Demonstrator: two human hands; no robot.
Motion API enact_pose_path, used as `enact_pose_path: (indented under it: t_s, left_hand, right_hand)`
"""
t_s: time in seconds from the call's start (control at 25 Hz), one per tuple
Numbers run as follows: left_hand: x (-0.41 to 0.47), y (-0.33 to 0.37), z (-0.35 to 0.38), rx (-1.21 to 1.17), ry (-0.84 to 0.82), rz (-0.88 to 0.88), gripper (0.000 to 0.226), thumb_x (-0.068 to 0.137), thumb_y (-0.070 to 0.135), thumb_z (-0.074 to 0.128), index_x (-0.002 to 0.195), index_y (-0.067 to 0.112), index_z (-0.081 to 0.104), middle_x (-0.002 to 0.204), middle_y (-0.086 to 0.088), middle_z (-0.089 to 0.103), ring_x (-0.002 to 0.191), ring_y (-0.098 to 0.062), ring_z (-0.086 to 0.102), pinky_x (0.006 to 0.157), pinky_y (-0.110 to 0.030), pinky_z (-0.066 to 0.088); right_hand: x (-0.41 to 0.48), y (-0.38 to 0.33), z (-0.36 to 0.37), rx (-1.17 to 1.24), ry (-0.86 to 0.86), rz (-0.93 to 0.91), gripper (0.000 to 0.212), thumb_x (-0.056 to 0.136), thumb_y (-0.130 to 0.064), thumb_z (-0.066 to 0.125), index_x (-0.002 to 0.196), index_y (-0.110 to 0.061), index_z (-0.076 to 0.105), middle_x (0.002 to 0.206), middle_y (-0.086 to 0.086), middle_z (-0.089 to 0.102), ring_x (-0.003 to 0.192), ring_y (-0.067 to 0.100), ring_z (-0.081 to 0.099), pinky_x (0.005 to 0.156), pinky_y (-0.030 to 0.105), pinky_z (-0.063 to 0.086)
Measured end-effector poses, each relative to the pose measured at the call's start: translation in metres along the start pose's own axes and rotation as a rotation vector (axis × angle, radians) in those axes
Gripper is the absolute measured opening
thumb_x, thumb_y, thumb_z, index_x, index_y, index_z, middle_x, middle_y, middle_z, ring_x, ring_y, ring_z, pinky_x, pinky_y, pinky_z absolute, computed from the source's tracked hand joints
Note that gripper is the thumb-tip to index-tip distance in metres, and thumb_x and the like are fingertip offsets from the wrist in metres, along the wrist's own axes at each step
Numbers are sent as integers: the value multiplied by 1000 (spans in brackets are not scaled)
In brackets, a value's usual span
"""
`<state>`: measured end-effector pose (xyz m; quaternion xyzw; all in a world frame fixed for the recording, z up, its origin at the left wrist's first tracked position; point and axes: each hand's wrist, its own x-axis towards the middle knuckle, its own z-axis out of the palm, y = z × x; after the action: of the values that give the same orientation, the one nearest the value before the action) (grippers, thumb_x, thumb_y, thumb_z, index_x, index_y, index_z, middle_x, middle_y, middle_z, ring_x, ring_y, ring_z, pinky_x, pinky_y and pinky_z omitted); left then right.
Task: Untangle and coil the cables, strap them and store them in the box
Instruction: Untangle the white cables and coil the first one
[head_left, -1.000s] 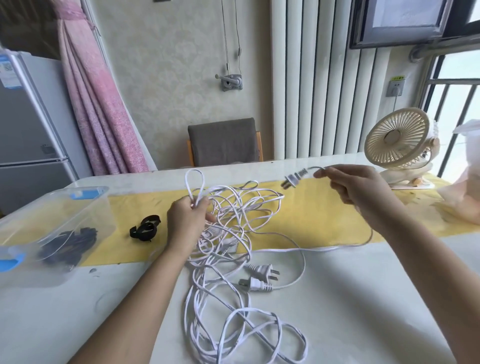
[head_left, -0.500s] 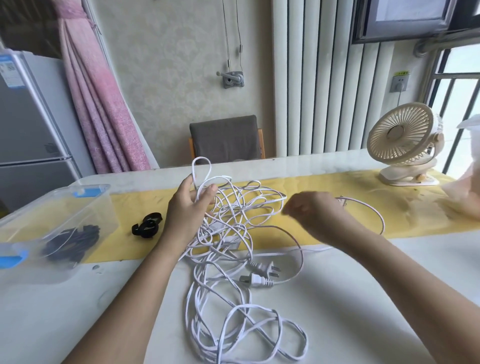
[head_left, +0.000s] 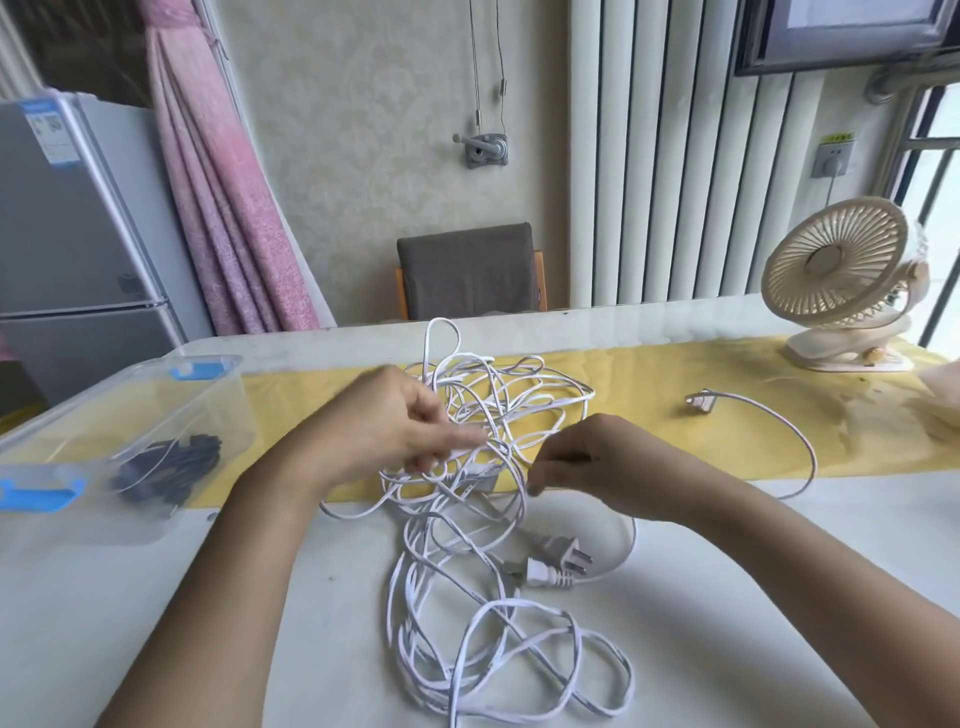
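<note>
A tangle of white cables (head_left: 498, 415) lies across the yellow runner (head_left: 649, 384) and trails down to loose loops (head_left: 498, 660) at the near edge. My left hand (head_left: 395, 426), blurred, stretches its fingers into the tangle's left side and touches strands. On the right of the tangle, my right hand (head_left: 587, 462) curls its fingers down and pinches one strand. Two white plugs (head_left: 556, 564) lie just below that hand. A third plug end (head_left: 698, 402) rests on the runner to the right, apart from both hands. The clear box (head_left: 130, 395) stands at the left.
A coiled black cable (head_left: 171, 462) lies inside the box, which has blue latches. A cream desk fan (head_left: 836, 280) stands at the back right, beside crumpled plastic (head_left: 935, 405). A grey chair (head_left: 467, 270) stands behind the table and a fridge (head_left: 67, 234) at far left.
My right hand laid its plug end on the runner and came left to the tangle. My left hand let go of the upright loop and reached into the strands, and its forearm now hides the black strap.
</note>
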<state>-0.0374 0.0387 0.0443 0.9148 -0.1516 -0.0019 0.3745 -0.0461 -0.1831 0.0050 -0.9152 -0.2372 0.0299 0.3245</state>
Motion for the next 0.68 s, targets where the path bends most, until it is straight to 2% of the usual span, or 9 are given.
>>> enact_pose_path:
  t_s: [0.08, 0.16, 0.24, 0.32, 0.4, 0.48, 0.52, 0.56, 0.68]
  left_hand:
    - [1, -6, 12, 116, -219, -60, 11, 72, 23, 80, 81, 20, 74, 72, 3, 71, 64, -8, 64, 65, -23, 49]
    - [5, -13, 21, 147, -270, -76, 35, 77, 7, 72, 106, 26, 67, 87, 7, 67, 70, -5, 59, 70, -23, 48]
    - [8, -19, 20, 181, -280, -81, 54, 77, 6, 68, 122, 34, 56, 100, 10, 62, 73, 0, 55, 73, -20, 46]
    - [11, -24, 18, 250, -234, -36, 55, 75, 14, 74, 121, 39, 57, 112, 17, 61, 91, 3, 56, 86, -19, 45]
    - [12, -26, 19, 177, -151, -21, 39, 71, 29, 81, 106, 37, 66, 106, 16, 64, 95, -1, 58, 85, -19, 45]
    - [14, -22, 24, 189, -103, -17, 40, 66, 43, 82, 103, 36, 67, 103, 18, 64, 94, -2, 58, 81, -18, 44]
    - [15, -22, 27, 261, -97, -3, 45, 65, 48, 81, 106, 37, 66, 106, 19, 61, 96, -2, 56, 83, -18, 43]
    - [15, -21, 31, 347, -91, 15, 48, 65, 52, 79, 108, 38, 64, 109, 18, 59, 100, -3, 54, 88, -20, 42]
    - [16, -17, 41, 487, -39, 51, 50, 65, 64, 71, 107, 36, 63, 114, 14, 53, 110, -7, 46, 94, -25, 35]
  right_hand:
    - [0, 2, -10, 193, 98, -3, 22, 93, -22, 55, 74, -21, 65, 57, -7, 47, 51, 7, 32, 49, 20, 27]
    - [-2, 5, -22, 386, 221, 0, 24, 96, -18, 51, 75, -16, 63, 53, -11, 38, 49, 7, 30, 46, 16, 25]
    - [-3, 9, -35, 472, 349, 5, 25, 97, -19, 48, 77, -13, 61, 58, -4, 36, 47, 6, 30, 45, 14, 25]
    - [-4, 12, -46, 608, 512, -8, 28, 99, -17, 45, 75, -13, 57, 62, -1, 37, 44, 3, 30, 43, 12, 25]
    - [-8, 16, -64, 829, 727, -29, 30, 100, -16, 41, 73, -14, 54, 63, -2, 41, 42, 1, 31, 40, 11, 25]
    - [-18, 25, -84, 929, 919, -1, 30, 100, -15, 41, 73, -15, 53, 61, -3, 43, 40, 2, 31, 40, 13, 26]
    - [-22, 35, -94, 843, 975, 78, 28, 99, -15, 42, 75, -14, 56, 61, -2, 44, 40, 4, 34, 42, 17, 27]
    - [-25, 47, -102, 605, 984, 220, 25, 97, -12, 44, 78, -12, 60, 63, 1, 47, 44, 8, 39, 46, 22, 31]
    - [-34, 84, -107, -327, 633, 757, 23, 87, -2, 45, 101, -1, 63, 94, 18, 62, 78, 31, 55, 74, 33, 47]
